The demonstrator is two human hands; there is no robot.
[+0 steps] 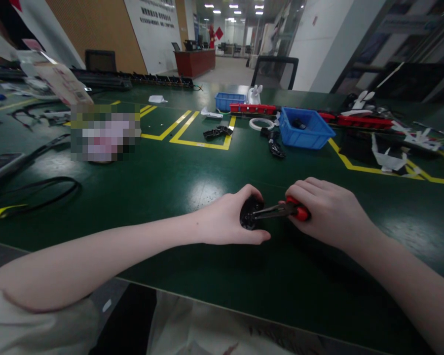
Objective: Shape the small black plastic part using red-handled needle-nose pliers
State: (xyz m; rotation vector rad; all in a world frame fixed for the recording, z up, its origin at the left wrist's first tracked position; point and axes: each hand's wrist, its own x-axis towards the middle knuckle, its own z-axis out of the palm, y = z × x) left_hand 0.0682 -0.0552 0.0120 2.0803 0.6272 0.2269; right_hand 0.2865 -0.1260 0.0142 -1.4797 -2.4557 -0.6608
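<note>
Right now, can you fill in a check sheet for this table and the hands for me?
Surface: green table with yellow lines, shiny under the lights.
Job's things: round black part; pliers with red handles, tips at the black part.
Clutter: blue bin, small bin, red strips, white ring, black pieces, paper shapes.
Grippers: left hand wrapped round the black part; right hand closed on the pliers.
Cables: black cable looped at the left, apart from both hands.
Surroundings: chair behind the table, desk far back, ceiling lights on.
</note>
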